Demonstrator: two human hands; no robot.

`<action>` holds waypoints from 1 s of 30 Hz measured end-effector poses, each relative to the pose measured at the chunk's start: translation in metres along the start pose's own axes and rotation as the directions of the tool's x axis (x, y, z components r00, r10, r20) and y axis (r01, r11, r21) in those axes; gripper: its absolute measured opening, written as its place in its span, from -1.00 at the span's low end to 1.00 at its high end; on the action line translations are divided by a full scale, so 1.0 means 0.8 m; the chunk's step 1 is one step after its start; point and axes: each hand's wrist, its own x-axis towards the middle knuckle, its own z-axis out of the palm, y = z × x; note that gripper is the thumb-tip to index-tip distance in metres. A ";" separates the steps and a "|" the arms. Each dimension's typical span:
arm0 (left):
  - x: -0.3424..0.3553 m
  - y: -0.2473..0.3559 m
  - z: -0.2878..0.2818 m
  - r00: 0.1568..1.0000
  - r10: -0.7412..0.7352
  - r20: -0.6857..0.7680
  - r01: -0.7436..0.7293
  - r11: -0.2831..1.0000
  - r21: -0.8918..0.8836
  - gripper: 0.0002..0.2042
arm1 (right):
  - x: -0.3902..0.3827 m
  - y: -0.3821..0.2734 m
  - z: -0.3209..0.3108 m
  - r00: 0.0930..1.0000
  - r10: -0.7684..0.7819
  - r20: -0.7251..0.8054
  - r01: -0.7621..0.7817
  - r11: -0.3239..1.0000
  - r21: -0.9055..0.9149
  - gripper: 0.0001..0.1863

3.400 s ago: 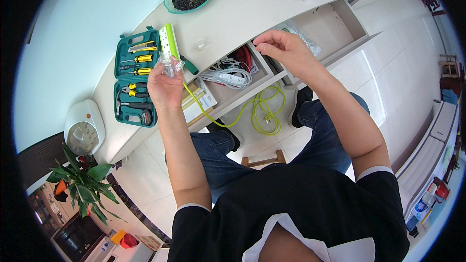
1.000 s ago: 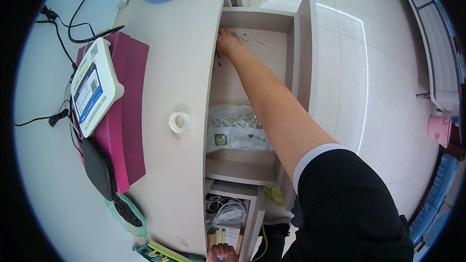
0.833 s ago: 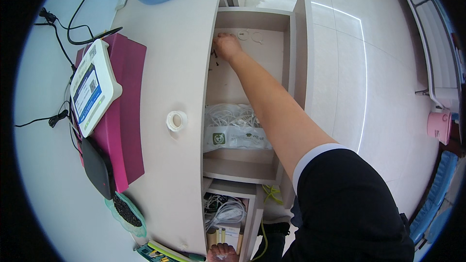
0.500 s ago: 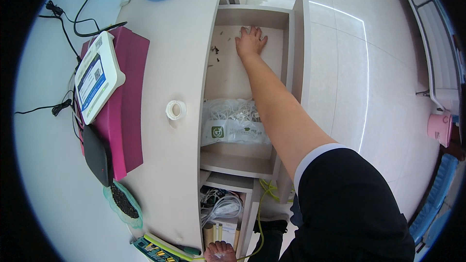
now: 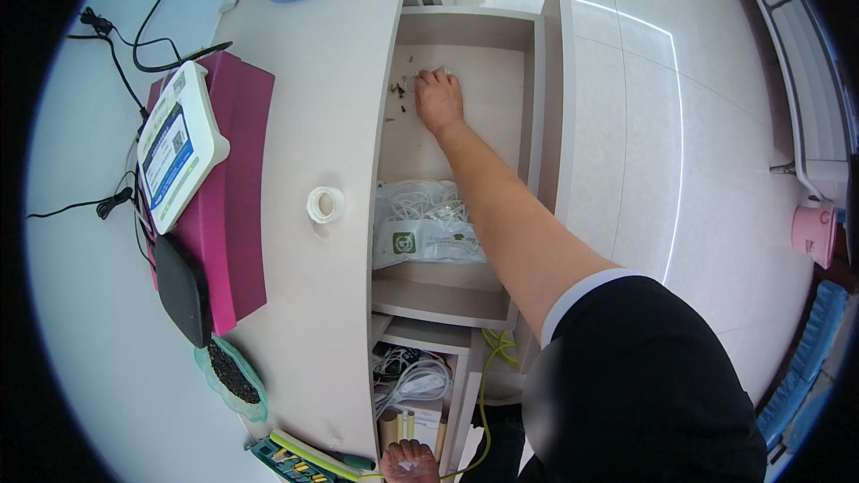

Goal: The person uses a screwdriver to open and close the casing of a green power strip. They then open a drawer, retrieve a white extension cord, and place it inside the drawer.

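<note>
Right now your right hand (image 5: 438,100) reaches deep into the open upper drawer (image 5: 533,134), resting palm down on the drawer floor near its far end. Its fingers are curled over a small pale item at the fingertips; whether they grip it, you cannot tell from this view. Just to the left of that hand lies a scatter of small dark bits (image 5: 399,89) on the drawer floor, close to the fingers. Nearer to you in the same drawer sits a clear plastic bag of white cables (image 5: 425,224), partly under your forearm.

Your left hand (image 5: 409,462) shows only at the lower edge, fingers bent, by the lower drawer (image 5: 420,380) that holds more white cables; a green cord (image 5: 488,367) runs down beside it, and its grip cannot be made out.

On the desk (image 5: 335,80), a roll of clear tape (image 5: 325,205) sits just left of the drawer. Further left, a white device (image 5: 179,156) lies on a magenta box (image 5: 237,233), with a black slab (image 5: 183,291) and a green dish of dark grains (image 5: 233,377) below.
</note>
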 end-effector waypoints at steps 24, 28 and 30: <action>0.010 0.001 0.016 0.991 0.008 -0.132 -0.006 1.000 0.014 -0.71 | 0.059 0.000 0.053 0.979 -0.074 0.193 0.009 0.948 0.317 -0.55; 0.005 -0.003 0.012 0.991 0.029 -0.134 -0.031 0.999 -0.017 -0.69 | 0.027 -0.038 0.042 0.981 -0.052 0.185 -0.020 0.930 0.368 -0.71; 0.007 -0.003 0.007 0.996 0.028 -0.080 -0.030 0.999 -0.018 -0.69 | 0.023 -0.045 0.031 0.985 -0.002 0.171 -0.067 0.917 0.394 -0.77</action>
